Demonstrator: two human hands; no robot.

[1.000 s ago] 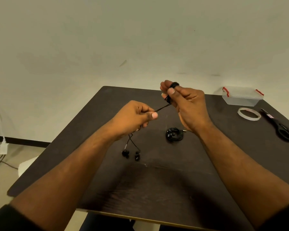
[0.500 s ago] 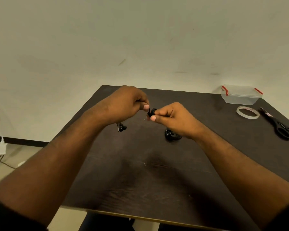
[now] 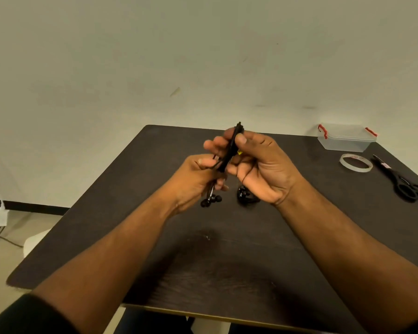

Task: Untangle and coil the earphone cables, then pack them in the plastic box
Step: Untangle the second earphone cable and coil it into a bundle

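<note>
- Since half a second ago the right hand (image 3: 263, 165) has turned palm-up and risen, so the cable coil (image 3: 232, 145) now stands edge-on between its fingers, and the left hand (image 3: 198, 179) has dropped lower, at 8 o'clock from the coil.
- The two earbuds (image 3: 211, 200) hang just below the left hand, over the dark table (image 3: 130, 213).
- The left hand's fingers are closed together on the loose cable strand where it leaves the coil's lower end.
- The right hand's thumb and fingers are clamped on the coil, thumb pressing its upper part; the coil tilts from 7 to 1 o'clock.
- A second, already wound earphone bundle (image 3: 245, 196) lies on the table just under the right wrist, at 5 o'clock from the coil.
- Well apart at 3 o'clock lie the scissors (image 3: 401, 182) and the tape roll (image 3: 355, 162).
- Farthest, at 2 o'clock, the lidded plastic box (image 3: 346, 138) sits at the table's far corner.
</note>
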